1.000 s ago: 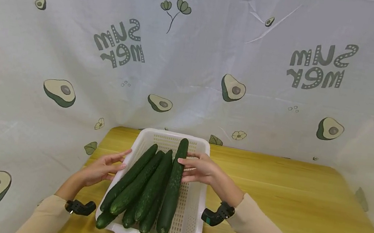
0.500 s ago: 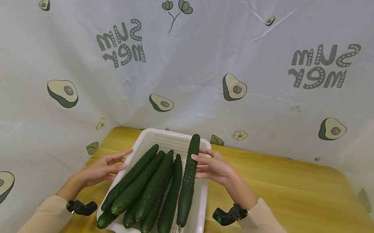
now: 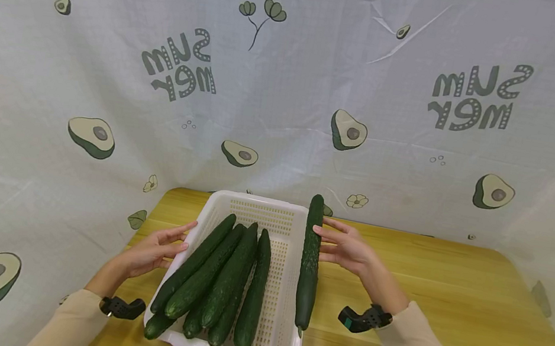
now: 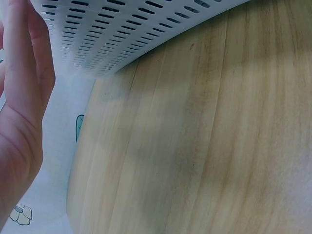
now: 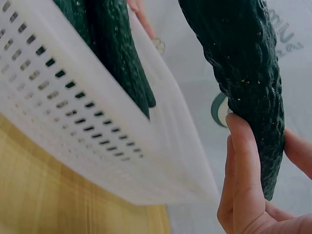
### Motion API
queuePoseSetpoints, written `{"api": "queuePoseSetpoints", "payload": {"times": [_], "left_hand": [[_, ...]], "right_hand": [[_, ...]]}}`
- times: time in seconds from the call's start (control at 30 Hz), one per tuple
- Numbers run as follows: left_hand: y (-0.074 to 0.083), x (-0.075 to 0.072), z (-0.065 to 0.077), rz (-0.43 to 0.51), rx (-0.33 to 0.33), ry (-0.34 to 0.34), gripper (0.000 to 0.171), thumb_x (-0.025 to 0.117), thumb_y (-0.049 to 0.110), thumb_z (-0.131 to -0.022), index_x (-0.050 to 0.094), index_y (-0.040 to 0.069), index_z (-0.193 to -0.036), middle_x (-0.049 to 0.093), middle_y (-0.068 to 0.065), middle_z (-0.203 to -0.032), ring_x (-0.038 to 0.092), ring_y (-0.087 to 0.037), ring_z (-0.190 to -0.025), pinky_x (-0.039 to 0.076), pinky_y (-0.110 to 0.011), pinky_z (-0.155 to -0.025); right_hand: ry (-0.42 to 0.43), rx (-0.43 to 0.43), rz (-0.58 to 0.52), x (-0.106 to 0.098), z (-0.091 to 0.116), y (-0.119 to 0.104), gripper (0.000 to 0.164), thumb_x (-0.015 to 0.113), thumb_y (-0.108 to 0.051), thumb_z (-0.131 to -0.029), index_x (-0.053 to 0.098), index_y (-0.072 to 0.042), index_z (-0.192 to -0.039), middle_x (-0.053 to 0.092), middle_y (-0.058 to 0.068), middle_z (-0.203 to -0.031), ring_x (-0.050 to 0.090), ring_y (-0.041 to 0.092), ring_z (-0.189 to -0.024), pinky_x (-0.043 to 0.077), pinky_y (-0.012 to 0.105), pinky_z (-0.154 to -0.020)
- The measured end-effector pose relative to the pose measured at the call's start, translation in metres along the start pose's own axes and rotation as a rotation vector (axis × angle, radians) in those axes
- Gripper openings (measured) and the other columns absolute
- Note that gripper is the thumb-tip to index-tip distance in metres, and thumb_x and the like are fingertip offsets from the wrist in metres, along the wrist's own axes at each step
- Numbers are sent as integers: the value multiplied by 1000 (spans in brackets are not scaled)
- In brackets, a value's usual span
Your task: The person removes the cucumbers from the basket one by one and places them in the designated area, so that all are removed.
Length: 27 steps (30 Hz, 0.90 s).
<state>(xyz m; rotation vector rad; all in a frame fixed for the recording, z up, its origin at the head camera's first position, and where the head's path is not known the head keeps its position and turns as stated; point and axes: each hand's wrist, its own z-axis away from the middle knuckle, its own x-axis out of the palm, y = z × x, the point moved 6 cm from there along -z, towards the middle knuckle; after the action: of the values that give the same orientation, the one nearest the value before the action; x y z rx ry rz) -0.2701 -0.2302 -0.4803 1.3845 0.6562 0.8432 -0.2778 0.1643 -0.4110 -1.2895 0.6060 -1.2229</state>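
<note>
My right hand [image 3: 347, 249] pinches a long dark green cucumber [image 3: 309, 261] between thumb and fingers, held lengthwise over the basket's right rim. The right wrist view shows the bumpy cucumber [image 5: 248, 83] raised beside the basket wall, a thumb and fingers on opposite sides of it. Several more cucumbers [image 3: 224, 278] lie side by side in the left part of a white plastic basket [image 3: 279, 341]. My left hand [image 3: 149, 252] rests against the basket's left rim with fingers extended. In the left wrist view, that hand [image 4: 24, 83] lies along the slotted basket wall [image 4: 122, 29].
The basket stands on a yellow wooden table [image 3: 431, 297] whose surface extends to the right. A white curtain [image 3: 287, 108] printed with avocados and lettering hangs behind the table and along both sides. Each wrist wears a black camera band [image 3: 366, 319].
My right hand has lifted the cucumber off the others and carried it rightward, from inside the basket to over its right rim. The left hand has stayed at the left rim.
</note>
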Motion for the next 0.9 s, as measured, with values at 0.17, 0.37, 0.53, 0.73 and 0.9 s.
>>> {"api": "queuePoseSetpoints", "payload": {"times": [0.17,0.37,0.53,0.73,0.9], "left_hand": [[-1,1,-2,16,-8,10,64,49,9,-106,19,17,-161,7,-20,-163,60,-18,-112,59,-39,-81],[-2,2,-5,14,-17,30,63,49,9,-106,19,18,-161,6,-17,-163,61,-18,-110,60,-39,-80],[-2,3,-7,4,-1,34,63,49,11,-106,19,17,-161,15,-23,-158,62,-18,-108,60,-38,-81],[-3,5,-7,5,5,42,62,49,10,-106,21,18,-161,20,-23,-155,62,-18,-107,60,-37,-81],[-4,6,-8,3,1,52,62,49,10,-106,21,18,-161,29,-17,-150,61,-19,-108,59,-38,-81]], "right_hand": [[20,2,14,-19,-1,3,76,55,-14,-103,6,2,-159,47,19,-125,64,23,-95,60,36,-78],[34,20,54,-37,-3,9,77,55,-17,-104,4,0,-159,27,32,-146,61,23,-98,60,35,-77],[54,33,82,-51,-5,13,78,57,-18,-103,6,0,-159,33,26,-142,60,23,-97,60,33,-74],[47,39,80,-62,-9,19,76,57,-14,-103,8,1,-159,50,14,-120,64,22,-92,61,34,-73],[29,48,72,-70,-14,26,78,59,-13,-102,8,1,-159,55,12,-114,65,24,-92,61,34,-73]]}}
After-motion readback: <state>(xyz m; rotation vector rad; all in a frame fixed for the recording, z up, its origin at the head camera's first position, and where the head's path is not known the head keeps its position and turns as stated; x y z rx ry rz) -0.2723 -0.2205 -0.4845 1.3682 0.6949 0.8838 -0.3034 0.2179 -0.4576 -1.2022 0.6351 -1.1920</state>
